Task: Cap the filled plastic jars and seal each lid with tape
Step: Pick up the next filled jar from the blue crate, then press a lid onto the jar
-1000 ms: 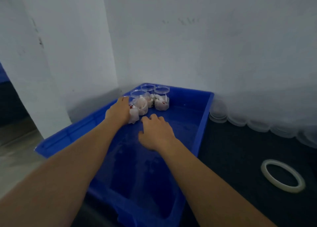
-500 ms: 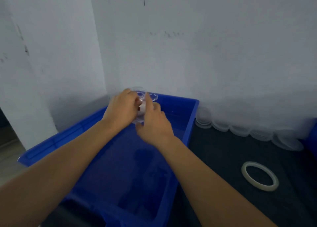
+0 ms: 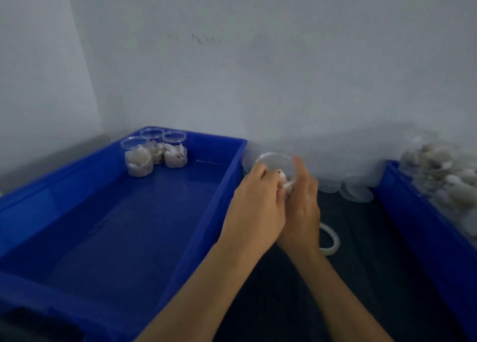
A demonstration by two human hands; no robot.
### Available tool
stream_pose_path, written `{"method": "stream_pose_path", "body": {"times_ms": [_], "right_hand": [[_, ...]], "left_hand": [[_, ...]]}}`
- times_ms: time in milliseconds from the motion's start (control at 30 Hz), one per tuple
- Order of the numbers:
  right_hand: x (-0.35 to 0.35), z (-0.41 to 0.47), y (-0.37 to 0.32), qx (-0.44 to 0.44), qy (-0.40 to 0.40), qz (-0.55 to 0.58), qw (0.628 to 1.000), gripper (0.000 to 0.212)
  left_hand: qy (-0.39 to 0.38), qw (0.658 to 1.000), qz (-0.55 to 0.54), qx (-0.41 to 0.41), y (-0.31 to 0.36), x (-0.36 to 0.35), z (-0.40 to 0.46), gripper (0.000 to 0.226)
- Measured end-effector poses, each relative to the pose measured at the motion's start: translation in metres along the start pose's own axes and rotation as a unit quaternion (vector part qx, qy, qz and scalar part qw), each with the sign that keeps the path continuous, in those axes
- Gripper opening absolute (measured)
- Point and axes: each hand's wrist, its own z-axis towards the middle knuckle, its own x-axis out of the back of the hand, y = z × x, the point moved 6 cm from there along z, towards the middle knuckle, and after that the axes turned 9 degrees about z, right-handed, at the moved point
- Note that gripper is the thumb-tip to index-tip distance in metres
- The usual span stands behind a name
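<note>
While a pale wall (image 3: 258, 70) fills the upper half of the view, a big blue bin (image 3: 108, 212) takes up the left side of the dark table (image 3: 361, 264). A second blue bin (image 3: 413, 212) at the right edge carries a blurred heap of filled jars (image 3: 444, 171). Three open jars (image 3: 154, 153) with pale contents stand touching one another in the big bin's far left corner. Clear lids (image 3: 356, 189) lie in a row along the foot of the wall, between the two bins. A tape roll (image 3: 330, 238) lies flat on the table, partly hidden behind the right wrist. Just right of the big bin's rim, above the table, the left hand (image 3: 255, 212) and right hand (image 3: 302, 207) both curl round one clear jar (image 3: 277, 166), held off the surface; it seems to have no lid, though blur makes that uncertain.
</note>
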Motion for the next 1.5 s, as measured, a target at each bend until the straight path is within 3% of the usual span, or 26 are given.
{"method": "stream_pose_path", "body": {"times_ms": [133, 300, 400, 500, 600, 700, 767, 933, 1100, 1233, 1500], "right_hand": [[0.003, -0.025, 0.047, -0.089, -0.057, -0.035, 0.994, 0.084], [0.007, -0.039, 0.075, -0.117, -0.075, -0.029, 0.990, 0.084], [0.017, -0.034, 0.081, -0.106, -0.127, -0.015, 0.986, 0.095], [0.034, -0.022, 0.091, -0.101, -0.199, -0.025, 0.975, 0.098], [0.052, 0.006, 0.114, -0.136, -0.156, 0.010, 0.978, 0.085], [0.055, 0.046, 0.147, -0.144, -0.096, -0.062, 0.983, 0.059], [0.042, 0.068, 0.169, -0.133, -0.121, -0.154, 0.972, 0.048], [-0.001, 0.108, 0.196, -0.094, -0.195, -0.285, 0.934, 0.042], [-0.021, 0.127, 0.215, -0.078, -0.217, -0.403, 0.885, 0.038], [-0.016, 0.135, 0.222, -0.079, -0.177, -0.431, 0.881, 0.028], [0.001, 0.137, 0.201, -0.044, -0.124, -0.383, 0.914, 0.002]], "left_hand": [[-0.051, 0.996, -0.022, 0.063, -0.016, -0.050, -0.019, 0.011], [-0.083, 0.994, -0.066, 0.018, -0.024, -0.091, -0.030, 0.019], [-0.033, 0.994, -0.103, 0.001, -0.033, -0.101, -0.033, 0.043], [0.014, 0.985, -0.164, 0.042, -0.046, -0.112, -0.034, 0.077], [0.007, 0.975, -0.196, 0.103, -0.061, -0.126, -0.036, 0.095], [-0.030, 0.965, -0.218, 0.143, -0.070, -0.139, -0.037, 0.094], [-0.046, 0.966, -0.208, 0.144, -0.073, -0.145, -0.038, 0.096], [-0.052, 0.961, -0.233, 0.137, -0.072, -0.151, -0.038, 0.093], [-0.052, 0.956, -0.254, 0.136, -0.070, -0.152, -0.037, 0.094], [-0.055, 0.956, -0.253, 0.135, -0.070, -0.152, -0.037, 0.094], [-0.056, 0.957, -0.252, 0.134, -0.069, -0.150, -0.037, 0.091]]}}
